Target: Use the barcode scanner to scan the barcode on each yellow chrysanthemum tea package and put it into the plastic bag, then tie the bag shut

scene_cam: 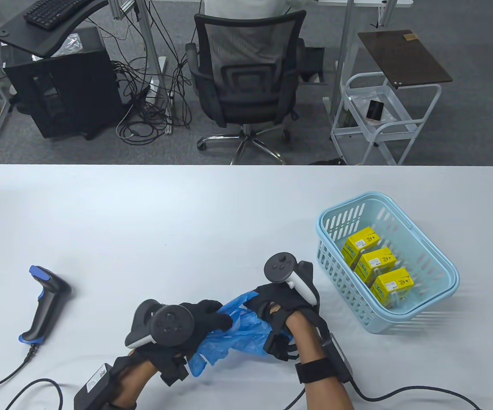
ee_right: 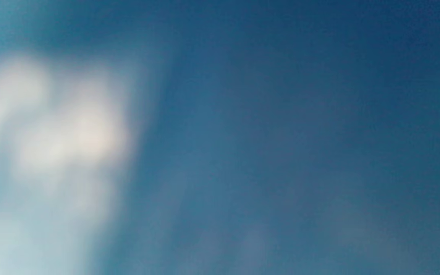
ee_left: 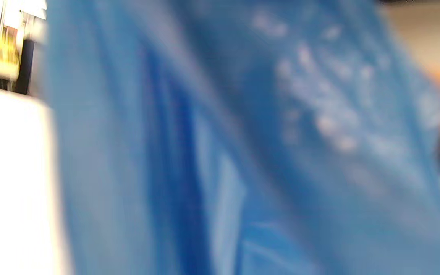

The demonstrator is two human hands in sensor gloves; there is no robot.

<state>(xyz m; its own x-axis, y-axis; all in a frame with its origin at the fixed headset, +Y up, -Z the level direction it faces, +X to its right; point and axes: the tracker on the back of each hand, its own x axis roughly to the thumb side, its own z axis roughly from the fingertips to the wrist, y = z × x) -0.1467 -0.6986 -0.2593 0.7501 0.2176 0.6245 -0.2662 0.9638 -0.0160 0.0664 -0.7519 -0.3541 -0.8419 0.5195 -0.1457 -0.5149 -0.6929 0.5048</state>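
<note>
A crumpled blue plastic bag [scene_cam: 233, 331] lies between both gloved hands near the table's front edge. My left hand [scene_cam: 210, 318] grips the bag's left part with curled fingers. My right hand [scene_cam: 265, 305] holds the bag's right part. Three yellow chrysanthemum tea packages [scene_cam: 374, 261] lie in a light blue basket [scene_cam: 436, 260] to the right of the hands. The black and blue barcode scanner [scene_cam: 43, 305] lies on the table at the left, apart from both hands. Blurred blue plastic bag [ee_left: 243, 152] fills the left wrist view, and the same bag [ee_right: 281, 133] covers the right wrist view.
The white table [scene_cam: 186, 222] stretches wide behind the hands. The scanner's cable [scene_cam: 16, 380] runs along the front left edge. Beyond the table stand an office chair [scene_cam: 246, 81], a white cart [scene_cam: 379, 115] and a black desk unit [scene_cam: 63, 81].
</note>
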